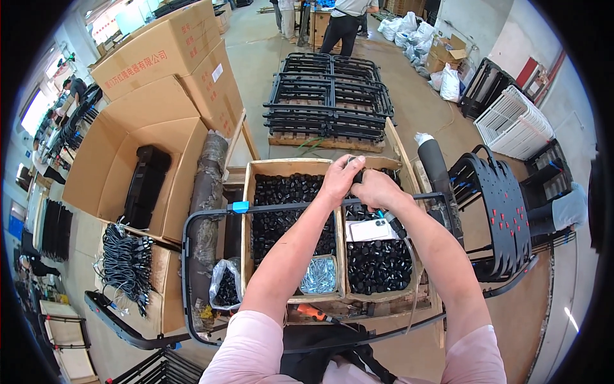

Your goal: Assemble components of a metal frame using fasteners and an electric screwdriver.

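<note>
Workshop floor (409,102) is crowded with pallets of black frames (329,96) and open cartons. Over a two-compartment wooden box (291,168) of black caps, a black tube frame (211,217) is steadied for fitting. A small black cap (358,174) is pinched at its top bar by the closed fingers of the left hand (339,179) and right hand (377,189).

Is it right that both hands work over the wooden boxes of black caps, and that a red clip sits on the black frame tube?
Not quite: the head view shows the clip on the black frame tube is blue, not red. Both the left hand and right hand do work over the wooden boxes of black caps.
</note>
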A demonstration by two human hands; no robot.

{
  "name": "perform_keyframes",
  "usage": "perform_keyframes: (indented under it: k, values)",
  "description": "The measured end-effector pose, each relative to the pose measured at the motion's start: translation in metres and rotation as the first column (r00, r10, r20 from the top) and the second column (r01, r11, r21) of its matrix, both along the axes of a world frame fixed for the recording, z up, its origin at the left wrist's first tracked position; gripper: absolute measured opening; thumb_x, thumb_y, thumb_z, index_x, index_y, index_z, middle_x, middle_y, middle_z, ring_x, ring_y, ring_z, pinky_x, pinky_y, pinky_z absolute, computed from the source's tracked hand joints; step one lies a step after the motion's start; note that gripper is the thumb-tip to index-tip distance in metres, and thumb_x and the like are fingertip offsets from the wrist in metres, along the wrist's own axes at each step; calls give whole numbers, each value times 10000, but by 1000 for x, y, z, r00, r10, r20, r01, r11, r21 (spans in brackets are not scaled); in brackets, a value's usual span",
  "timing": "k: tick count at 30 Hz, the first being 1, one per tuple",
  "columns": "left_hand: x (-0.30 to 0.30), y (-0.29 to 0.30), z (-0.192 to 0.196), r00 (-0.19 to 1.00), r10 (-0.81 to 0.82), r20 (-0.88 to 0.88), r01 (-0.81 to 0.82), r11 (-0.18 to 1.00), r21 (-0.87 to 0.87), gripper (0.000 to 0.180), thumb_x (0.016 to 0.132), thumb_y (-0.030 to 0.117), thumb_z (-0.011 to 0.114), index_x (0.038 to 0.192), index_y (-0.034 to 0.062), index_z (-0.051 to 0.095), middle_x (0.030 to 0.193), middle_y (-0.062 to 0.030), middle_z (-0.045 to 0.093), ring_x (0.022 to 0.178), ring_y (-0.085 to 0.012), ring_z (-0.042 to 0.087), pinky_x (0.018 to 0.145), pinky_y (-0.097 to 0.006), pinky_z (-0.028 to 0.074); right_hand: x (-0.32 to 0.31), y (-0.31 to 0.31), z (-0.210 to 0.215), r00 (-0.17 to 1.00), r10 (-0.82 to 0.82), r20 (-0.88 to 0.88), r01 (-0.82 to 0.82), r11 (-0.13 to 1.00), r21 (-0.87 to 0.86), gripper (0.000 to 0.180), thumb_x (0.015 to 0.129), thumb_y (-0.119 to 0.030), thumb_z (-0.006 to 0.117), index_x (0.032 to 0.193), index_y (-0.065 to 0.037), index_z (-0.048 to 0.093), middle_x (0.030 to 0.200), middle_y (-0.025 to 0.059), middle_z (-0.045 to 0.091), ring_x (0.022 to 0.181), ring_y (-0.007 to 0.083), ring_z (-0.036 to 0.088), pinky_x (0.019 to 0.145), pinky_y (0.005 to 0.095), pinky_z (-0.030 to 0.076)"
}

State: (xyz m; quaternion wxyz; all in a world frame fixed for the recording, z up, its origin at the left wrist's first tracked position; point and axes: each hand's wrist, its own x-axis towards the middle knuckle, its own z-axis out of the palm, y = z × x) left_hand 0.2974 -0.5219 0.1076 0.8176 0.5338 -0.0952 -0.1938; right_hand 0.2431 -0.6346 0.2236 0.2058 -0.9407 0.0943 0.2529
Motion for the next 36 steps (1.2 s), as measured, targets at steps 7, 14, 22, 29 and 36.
perform_keyframes:
  k: [7,14,22,29,36]
  values:
    - [-8,-3,-9,997,29,72,-30,999,16,315,1035,350,684,1107,43,705,1007,2,676,943,-101,578,860,-299,497,-4,-8,-12,1000,5,29,-6,1000,22,443,906,-331,596,1023,72,736,703,190,735,778,314,771,824,446,589]
    - [-10,1,-12,998,33,46,-36,997,66,329,1026,365,695,1110,47,710,1014,0,679,939,-99,579,856,-299,496,-7,-4,-13,999,-31,12,29,997,78,489,903,-330,603,1159,78,685,684,165,726,708,292,760,749,426,586]
    - [-13,1,-12,1000,-15,-20,15,1000,5,300,1039,329,686,1146,50,711,1044,1,688,962,-94,584,882,-292,494,10,-22,-57,984,-131,-120,156,961,229,313,812,-251,648,864,40,750,729,149,745,677,271,733,651,410,561]
    - [-5,4,-15,1000,-28,-13,28,999,35,298,1037,337,691,1142,59,714,1054,2,700,975,-93,589,898,-296,490,18,-16,-60,994,-91,-62,103,967,235,268,740,-196,686,828,50,745,829,151,767,751,250,720,673,388,550]
    - [-5,8,-3,999,-47,8,47,999,2,293,1033,326,694,1124,49,715,1047,-9,705,980,-104,605,896,-295,496,18,-13,-47,992,-125,-20,125,942,311,160,695,-99,722,751,50,727,699,136,711,591,206,660,542,344,522]
